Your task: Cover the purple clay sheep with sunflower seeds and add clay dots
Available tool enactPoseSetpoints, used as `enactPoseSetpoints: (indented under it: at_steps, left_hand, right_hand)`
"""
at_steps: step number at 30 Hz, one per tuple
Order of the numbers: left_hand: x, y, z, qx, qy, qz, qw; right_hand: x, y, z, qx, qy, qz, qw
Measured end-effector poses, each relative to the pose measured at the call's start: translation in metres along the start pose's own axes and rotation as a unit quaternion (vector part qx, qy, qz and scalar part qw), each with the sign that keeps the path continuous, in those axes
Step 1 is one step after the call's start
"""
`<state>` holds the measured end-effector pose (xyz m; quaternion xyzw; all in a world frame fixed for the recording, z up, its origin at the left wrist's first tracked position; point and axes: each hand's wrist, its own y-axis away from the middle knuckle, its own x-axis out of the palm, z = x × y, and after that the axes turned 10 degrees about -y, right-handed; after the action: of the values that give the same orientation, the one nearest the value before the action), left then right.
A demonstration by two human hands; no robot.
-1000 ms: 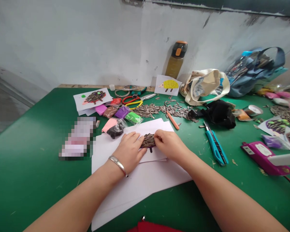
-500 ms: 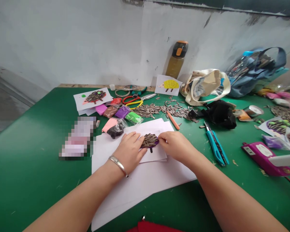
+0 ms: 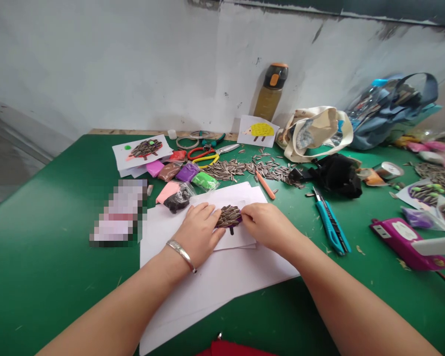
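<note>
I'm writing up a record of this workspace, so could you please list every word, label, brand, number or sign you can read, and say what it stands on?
No text can be read anywhere in this view.
Phone-like object: pixelated, unreadable.
Drink bottle: any markings are too faint to read.
Magenta device: pale patches, nothing legible.
White paper under the hands: no writing visible.

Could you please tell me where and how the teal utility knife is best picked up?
I would take the teal utility knife around the middle of its handle, coming from the near side and above. It lies with this long, broader part toward the wearer and its narrow blade end pointing away, so that approach should keep clear of the blade.
</note>
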<state>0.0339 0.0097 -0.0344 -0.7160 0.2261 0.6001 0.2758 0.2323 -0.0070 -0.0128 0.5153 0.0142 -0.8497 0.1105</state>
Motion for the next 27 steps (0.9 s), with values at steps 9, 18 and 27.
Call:
enactPoseSetpoints:
  at_steps: [9,18,27]
  left_hand:
    - [-0.001,-0.001,-0.001,-0.001,0.000,0.005,1.000]
    - [-0.001,-0.001,-0.001,-0.002,-0.003,0.003,1.000]
    - [-0.001,-0.001,0.000,-0.003,0.008,0.009,1.000]
  right_hand:
    - [-0.002,0.001,0.000,-0.007,0.013,0.003,1.000]
    - [-0.007,0.002,-0.004,-0.003,-0.008,-0.010,1.000]
    - [-0.026,-0.002,-0.048,0.010,0.029,-0.229,0.973]
